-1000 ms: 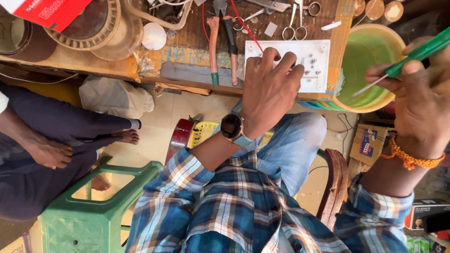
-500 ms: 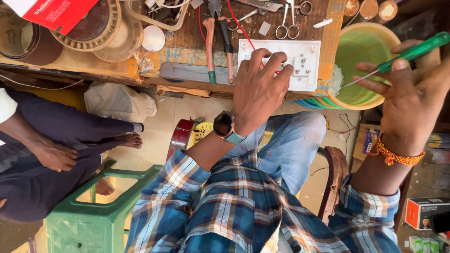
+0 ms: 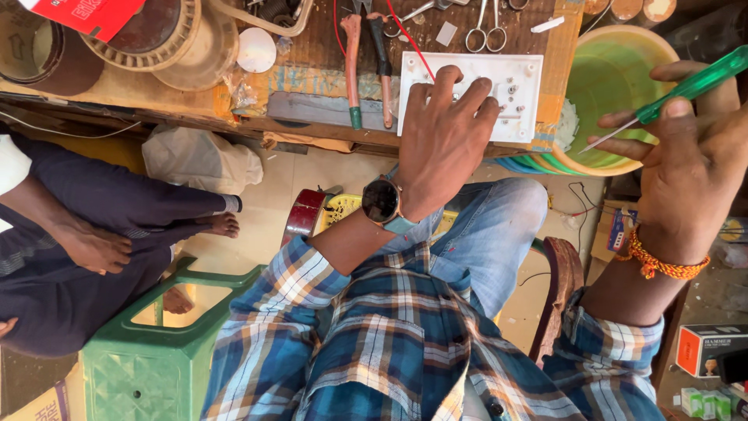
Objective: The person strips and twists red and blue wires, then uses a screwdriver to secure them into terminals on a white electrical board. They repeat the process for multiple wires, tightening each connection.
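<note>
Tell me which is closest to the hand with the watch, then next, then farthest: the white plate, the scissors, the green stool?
Measured from the left hand:
1. White switch plate, under its fingers.
2. Scissors, just beyond on the bench.
3. Green stool, down on the floor, far left.

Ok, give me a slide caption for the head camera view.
Left hand presses a white switch plate on the workbench; right hand holds a green-handled screwdriver.

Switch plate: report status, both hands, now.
Left hand flat on white switch plate, pinning it to the bench. Right hand holds green screwdriver, tip off the plate. Pliers lie beside.
</note>
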The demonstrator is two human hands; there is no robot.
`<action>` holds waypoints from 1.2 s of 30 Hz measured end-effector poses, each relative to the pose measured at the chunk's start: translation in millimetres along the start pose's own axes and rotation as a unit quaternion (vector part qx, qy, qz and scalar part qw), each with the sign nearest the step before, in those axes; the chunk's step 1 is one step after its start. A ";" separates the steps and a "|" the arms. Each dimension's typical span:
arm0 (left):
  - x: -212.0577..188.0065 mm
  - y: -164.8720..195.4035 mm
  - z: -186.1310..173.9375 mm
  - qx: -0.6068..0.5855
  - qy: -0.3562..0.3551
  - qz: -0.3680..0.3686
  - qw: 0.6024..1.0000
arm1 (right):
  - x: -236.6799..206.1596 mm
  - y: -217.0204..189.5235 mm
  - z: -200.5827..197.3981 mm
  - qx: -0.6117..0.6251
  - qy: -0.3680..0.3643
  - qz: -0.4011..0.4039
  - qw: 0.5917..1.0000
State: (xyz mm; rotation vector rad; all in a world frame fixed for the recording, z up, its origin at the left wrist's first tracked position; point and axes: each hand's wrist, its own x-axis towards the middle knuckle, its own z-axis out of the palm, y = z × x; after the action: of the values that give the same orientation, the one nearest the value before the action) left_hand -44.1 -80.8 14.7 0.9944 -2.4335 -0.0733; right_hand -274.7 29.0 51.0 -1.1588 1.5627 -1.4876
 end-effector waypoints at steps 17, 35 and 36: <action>-0.4 4.8 18.2 -0.153 0.096 -0.091 0.979 | 11.2 -0.7 48.5 -0.151 -0.057 -0.206 0.965; -0.5 2.6 22.0 -0.197 0.108 -0.117 0.967 | 19.1 -24.1 69.5 -0.257 -0.073 -0.203 0.942; -0.6 2.4 21.6 -0.188 0.108 -0.113 0.970 | 19.5 -24.9 70.1 -0.258 -0.075 -0.210 0.940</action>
State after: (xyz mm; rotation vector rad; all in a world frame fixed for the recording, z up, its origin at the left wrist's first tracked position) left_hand -55.5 -81.6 -3.9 1.0372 -2.0020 -0.4639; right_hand -214.2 -14.6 69.4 -1.9621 1.7214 -1.2212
